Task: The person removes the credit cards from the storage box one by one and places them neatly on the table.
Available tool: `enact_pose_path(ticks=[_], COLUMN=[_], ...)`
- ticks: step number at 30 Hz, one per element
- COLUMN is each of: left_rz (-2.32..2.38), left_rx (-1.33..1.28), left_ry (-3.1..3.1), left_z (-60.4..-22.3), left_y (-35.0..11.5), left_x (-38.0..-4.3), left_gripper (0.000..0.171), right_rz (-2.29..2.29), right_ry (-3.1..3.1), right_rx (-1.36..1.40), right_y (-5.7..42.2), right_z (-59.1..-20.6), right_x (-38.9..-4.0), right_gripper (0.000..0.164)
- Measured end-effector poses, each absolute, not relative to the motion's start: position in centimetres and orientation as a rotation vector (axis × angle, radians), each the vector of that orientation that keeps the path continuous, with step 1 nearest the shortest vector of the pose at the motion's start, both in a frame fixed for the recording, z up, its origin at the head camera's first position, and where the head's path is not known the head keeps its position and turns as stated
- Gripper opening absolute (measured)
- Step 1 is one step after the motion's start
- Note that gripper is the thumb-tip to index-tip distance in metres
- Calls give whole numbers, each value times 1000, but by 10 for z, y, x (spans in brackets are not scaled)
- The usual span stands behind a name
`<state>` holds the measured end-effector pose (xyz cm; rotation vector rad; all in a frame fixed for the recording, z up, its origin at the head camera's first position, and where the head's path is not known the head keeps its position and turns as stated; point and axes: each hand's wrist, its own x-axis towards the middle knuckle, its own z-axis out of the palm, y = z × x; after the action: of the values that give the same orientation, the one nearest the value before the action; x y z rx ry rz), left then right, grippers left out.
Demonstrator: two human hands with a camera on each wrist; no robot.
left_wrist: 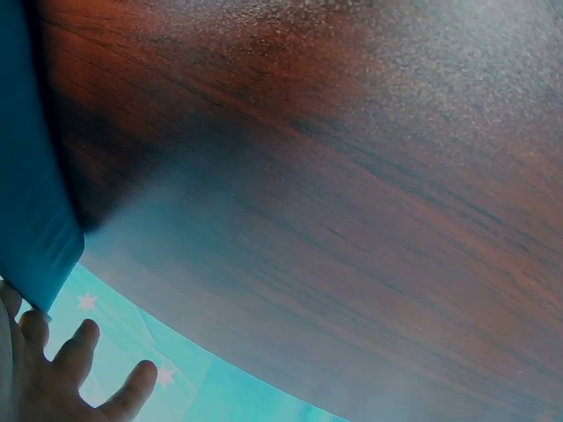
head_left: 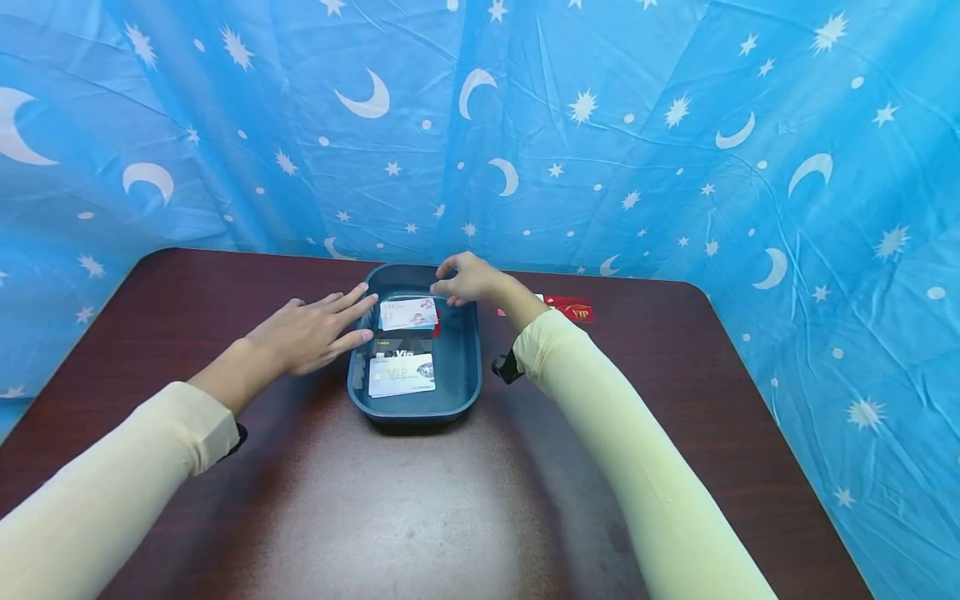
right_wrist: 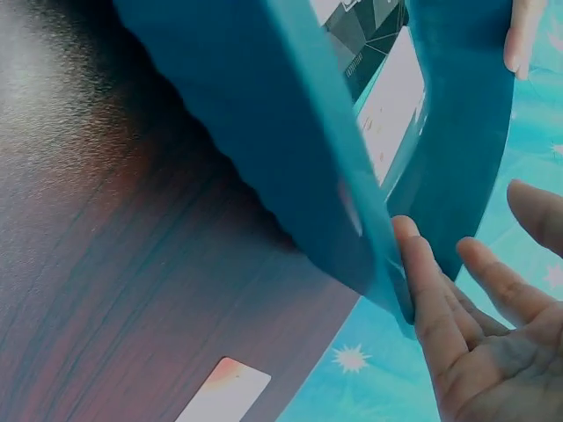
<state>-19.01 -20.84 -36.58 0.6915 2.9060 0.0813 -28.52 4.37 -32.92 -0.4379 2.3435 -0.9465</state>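
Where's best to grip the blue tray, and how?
Likely both long sides of the tray, at mid-length: left hand from the left, right hand from the right. Raised walls give edges to pinch; the cards lie inside, below the rim.

tray [head_left: 459, 367] on table [head_left: 390, 517] | cards [head_left: 390, 379] inside (left) | more cards [head_left: 576, 308] right of tray

Dark red-brown table [head_left: 675, 433]: wood grain, rounded far corners, glare near middle. Blue cloth [head_left: 600, 192], white moons/stars, along far and right sides.
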Motion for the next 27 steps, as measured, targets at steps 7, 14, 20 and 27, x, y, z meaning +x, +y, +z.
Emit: enact_pose_path(ticks=[7, 14, 20, 27], left_rz=[70, 69, 64, 73], left_rx=[682, 681, 681, 690], left_ry=[2907, 2899, 2892, 2896], left_z=[-367, -366, -367, -366], left_y=[-208, -208, -208, -209], left_x=[-192, -192, -191, -191], left_gripper=[70, 69, 69, 69], right_rz=[-960, -927, -890, -848], right_ry=[2309, 2289, 2249, 2262], right_rx=[-345, -324, -311, -290], right_y=[37, 28, 22, 16], right_z=[-330, -333, -337, -341], right_x=[-289, -289, -288, -285], right_gripper=[49, 51, 53, 53])
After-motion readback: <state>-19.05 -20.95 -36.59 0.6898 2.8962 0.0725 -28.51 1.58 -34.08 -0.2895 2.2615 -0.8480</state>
